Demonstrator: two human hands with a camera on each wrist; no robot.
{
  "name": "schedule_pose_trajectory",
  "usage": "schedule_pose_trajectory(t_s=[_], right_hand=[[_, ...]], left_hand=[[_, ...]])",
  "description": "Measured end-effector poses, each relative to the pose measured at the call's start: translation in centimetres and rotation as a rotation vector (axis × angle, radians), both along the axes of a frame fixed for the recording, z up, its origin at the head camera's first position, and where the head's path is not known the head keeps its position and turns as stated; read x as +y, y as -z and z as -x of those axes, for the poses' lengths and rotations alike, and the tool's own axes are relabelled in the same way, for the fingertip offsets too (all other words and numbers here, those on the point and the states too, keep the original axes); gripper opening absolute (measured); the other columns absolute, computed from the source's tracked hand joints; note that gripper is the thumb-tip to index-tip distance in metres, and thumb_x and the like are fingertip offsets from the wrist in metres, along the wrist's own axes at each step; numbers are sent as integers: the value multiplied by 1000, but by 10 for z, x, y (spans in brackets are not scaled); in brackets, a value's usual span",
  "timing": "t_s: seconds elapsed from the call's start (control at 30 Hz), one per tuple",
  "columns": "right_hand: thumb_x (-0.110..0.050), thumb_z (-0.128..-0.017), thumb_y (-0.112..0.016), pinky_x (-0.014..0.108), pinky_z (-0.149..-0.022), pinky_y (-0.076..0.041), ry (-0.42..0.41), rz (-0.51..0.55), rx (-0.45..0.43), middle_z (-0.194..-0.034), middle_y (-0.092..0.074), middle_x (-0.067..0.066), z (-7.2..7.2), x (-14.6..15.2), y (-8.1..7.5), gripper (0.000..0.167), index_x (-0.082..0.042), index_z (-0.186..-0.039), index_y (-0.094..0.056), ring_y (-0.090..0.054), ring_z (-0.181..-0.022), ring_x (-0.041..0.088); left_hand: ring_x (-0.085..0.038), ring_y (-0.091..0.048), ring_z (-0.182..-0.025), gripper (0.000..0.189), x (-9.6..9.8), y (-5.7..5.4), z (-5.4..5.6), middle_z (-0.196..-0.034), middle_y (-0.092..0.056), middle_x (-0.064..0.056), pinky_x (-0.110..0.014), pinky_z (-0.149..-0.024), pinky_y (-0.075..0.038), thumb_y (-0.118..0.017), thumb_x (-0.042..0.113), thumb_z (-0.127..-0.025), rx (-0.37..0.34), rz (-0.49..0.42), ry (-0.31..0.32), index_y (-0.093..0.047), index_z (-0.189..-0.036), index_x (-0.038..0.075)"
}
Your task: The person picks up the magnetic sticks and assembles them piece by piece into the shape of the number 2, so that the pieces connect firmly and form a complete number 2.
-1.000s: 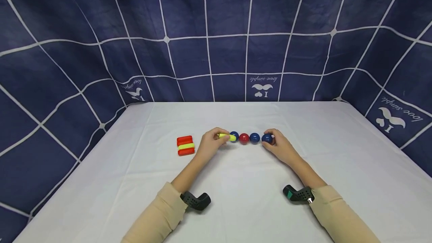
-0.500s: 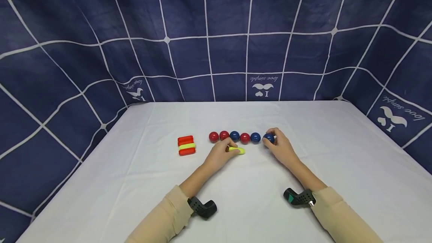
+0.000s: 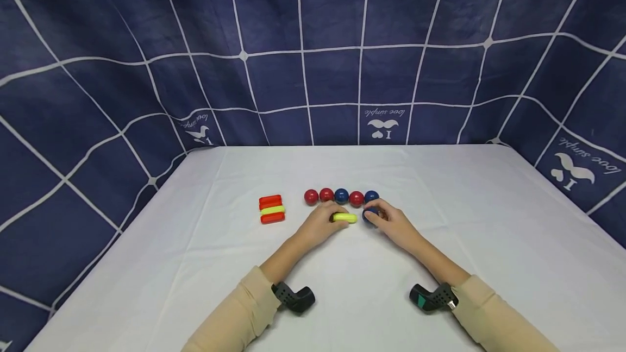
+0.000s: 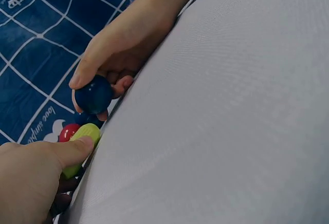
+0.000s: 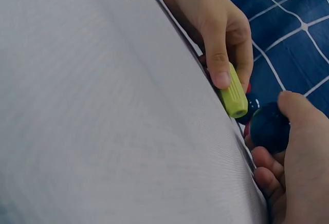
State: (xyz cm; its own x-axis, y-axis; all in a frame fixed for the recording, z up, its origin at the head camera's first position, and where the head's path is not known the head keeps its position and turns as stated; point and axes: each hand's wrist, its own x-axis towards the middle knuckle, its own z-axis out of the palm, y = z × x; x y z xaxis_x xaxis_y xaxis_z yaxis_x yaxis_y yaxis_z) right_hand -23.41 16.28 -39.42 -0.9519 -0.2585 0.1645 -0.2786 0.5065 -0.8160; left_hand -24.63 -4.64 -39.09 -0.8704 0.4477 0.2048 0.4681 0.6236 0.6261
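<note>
Near the table's middle, my left hand (image 3: 317, 226) pinches a short yellow-green ridged rod (image 3: 345, 218) between thumb and fingers, its free end pointing right. My right hand (image 3: 398, 228) holds a dark blue ball (image 3: 370, 214) just off that end, with a small gap between rod and ball in the head view. In the right wrist view the same blue ball (image 5: 270, 127) sits between thumb and fingers, beside the rod (image 5: 234, 95). Just beyond both hands runs a row of balls: two red at left, a blue ball (image 3: 341, 195), a red ball (image 3: 356, 198) and another blue one.
To the left lie several red rods (image 3: 272, 218) and one yellow-green rod (image 3: 272, 210), side by side on the white cloth-covered table (image 3: 220, 270). A dark blue curtain (image 3: 332, 75) with white grid lines stands behind the table's far edge and along its sides.
My left hand has drawn the yellow-green rod back from the row, nearer and to the right. My right hand has taken the blue ball from the row's right end, leftward and nearer, toward the rod.
</note>
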Motion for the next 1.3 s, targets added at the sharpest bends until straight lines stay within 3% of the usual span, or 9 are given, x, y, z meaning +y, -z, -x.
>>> schedule_pose_trajectory(t_s=[0.2, 0.4, 0.63, 1.3], right_hand=[[-31, -84, -63, 21, -59, -38, -36, -10, -17, -82, -48, 4, 3, 1, -1, 36, -11, -110, -48, -44, -71, 14], [-28, -85, -63, 22, -63, -41, -79, -12, -7, -97, -55, 9, 3, 2, -2, 35, -11, -112, -49, -48, -76, 16], [-27, -85, -62, 23, -70, -46, -110, 14, -27, -108, -57, 13, 3, 3, -1, 37, -9, -117, -53, -53, -83, 16], [-19, -82, -66, 20, -65, -44, -138, -57, 56, -97, -55, 9, 5, 4, -1, 36, -9, -115, -56, -50, -74, 13]], left_hand=[[-13, -48, -91, 27, -1, 0, 1, -100, -58, -2, -28, -81, -42, -61, 26, -86, 6, 11, 19, -63, -107, 10], [-17, -50, -102, 29, -2, 4, 2, -108, -60, -4, -35, -91, -42, -57, 28, -88, -11, -21, 29, -60, -110, 9], [-14, -50, -94, 26, 0, 3, -1, -102, -61, -1, -30, -84, -42, -60, 26, -87, -8, -34, 41, -63, -107, 10], [-11, -48, -84, 29, 0, -1, -3, -95, -58, 1, -23, -75, -41, -57, 30, -88, 19, -20, 45, -63, -109, 11]])
